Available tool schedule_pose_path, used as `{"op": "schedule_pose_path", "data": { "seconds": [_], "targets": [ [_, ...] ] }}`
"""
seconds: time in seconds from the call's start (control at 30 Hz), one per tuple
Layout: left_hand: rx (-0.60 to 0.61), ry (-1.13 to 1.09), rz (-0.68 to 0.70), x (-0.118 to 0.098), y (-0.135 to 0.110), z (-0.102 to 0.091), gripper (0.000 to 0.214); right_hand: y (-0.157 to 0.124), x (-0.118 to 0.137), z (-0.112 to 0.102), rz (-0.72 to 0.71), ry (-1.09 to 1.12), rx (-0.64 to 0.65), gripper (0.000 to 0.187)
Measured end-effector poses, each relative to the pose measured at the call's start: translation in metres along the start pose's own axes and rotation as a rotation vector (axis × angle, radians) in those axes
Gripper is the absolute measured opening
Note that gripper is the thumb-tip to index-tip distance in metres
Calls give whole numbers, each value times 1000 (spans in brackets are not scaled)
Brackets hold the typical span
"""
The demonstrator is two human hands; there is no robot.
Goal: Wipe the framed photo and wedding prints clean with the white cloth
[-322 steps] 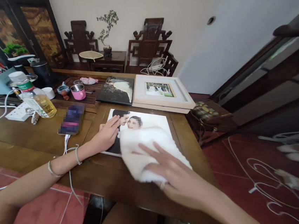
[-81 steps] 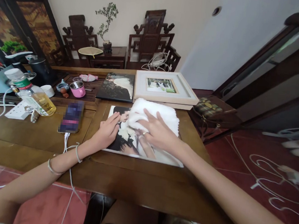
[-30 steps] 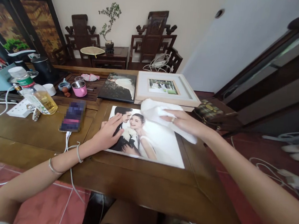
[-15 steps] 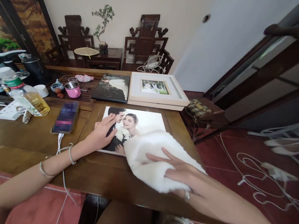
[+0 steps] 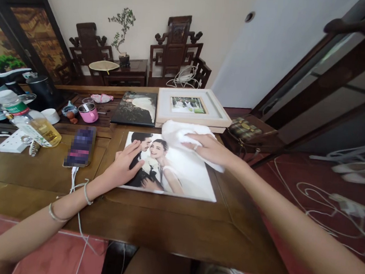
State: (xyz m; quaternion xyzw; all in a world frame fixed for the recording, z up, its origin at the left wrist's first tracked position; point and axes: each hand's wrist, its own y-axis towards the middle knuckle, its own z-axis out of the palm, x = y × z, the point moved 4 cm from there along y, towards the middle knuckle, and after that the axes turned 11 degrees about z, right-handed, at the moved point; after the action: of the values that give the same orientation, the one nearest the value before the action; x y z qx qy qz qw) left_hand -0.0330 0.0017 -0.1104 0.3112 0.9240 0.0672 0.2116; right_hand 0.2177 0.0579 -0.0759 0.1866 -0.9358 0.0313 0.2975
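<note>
A wedding photo panel (image 5: 178, 177) with a couple on a white background lies flat on the wooden table. Across its left side rests my left hand (image 5: 128, 162), fingers stretched out and holding nothing. My right hand (image 5: 209, 148) has its fingers bunched into a white fluffy towel (image 5: 173, 132), which covers the panel's upper right corner. Part of the towel hangs past the panel's right edge. The fingertips of my right hand are partly hidden in the folds.
Behind the panel lie a dark photo panel (image 5: 135, 108) and a cream picture frame (image 5: 193, 120). To the left are a phone (image 5: 80, 146) on a white cable, a bottle (image 5: 38, 125), a power strip (image 5: 11, 140) and a pink cup (image 5: 88, 113). A plaid bag (image 5: 246, 127) sits beyond the table's right edge.
My right hand has moved the towel from the panel's lower right up to its upper right corner, uncovering the lower right part. My left hand has stayed in place.
</note>
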Motion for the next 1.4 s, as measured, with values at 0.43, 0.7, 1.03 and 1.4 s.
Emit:
{"op": "schedule_pose_path", "data": {
  "seconds": [0.43, 0.7, 1.03, 1.4],
  "targets": [
    [-30, 11, -11, 0, 0, 1, 49, -159, 51, 29, -301, 1, 175, 23],
    [25, 23, 2, -1, 1, -1, 51, -82, 16, 16, -71, 16, 106, 27],
    [22, 3, -6, -2, 2, -3, 50, 8, -6, -3, 39, 149, 4, 35],
    [-48, -20, -27, 0, -1, 1, 45, -129, 56, 30, -274, -79, 120, 15]
  ]
}}
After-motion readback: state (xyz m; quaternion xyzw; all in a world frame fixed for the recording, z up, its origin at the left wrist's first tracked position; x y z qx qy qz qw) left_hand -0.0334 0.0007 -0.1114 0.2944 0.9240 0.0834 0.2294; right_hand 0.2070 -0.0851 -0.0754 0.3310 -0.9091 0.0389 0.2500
